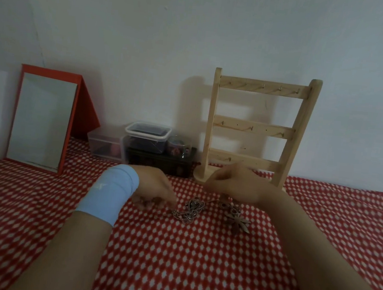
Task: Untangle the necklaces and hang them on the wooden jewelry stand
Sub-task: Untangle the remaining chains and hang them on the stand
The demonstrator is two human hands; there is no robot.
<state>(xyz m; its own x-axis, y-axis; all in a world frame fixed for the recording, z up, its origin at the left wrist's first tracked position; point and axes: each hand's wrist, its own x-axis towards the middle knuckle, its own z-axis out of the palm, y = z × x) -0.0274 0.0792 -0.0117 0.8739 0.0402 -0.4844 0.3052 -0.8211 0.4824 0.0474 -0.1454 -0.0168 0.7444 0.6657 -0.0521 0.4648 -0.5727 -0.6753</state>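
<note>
A tangled heap of metal chain necklaces (189, 210) lies on the red-and-white patterned cloth (196, 264), with flower-shaped pendants (239, 221) at its right end. My left hand (154, 192), with a light blue wristband, has its fingers curled down onto the left end of the chains. My right hand (236, 185) hovers just above the pendants and pinches a thin chain that runs up from them. The wooden jewelry stand (258, 128) stands upright behind my right hand against the wall; its three rails with small hooks hold nothing.
A red-framed mirror (41, 119) leans on the wall at the left. Clear plastic boxes (147, 135) and a small jar (178, 144) sit stacked on a dark box (159, 162) between mirror and stand.
</note>
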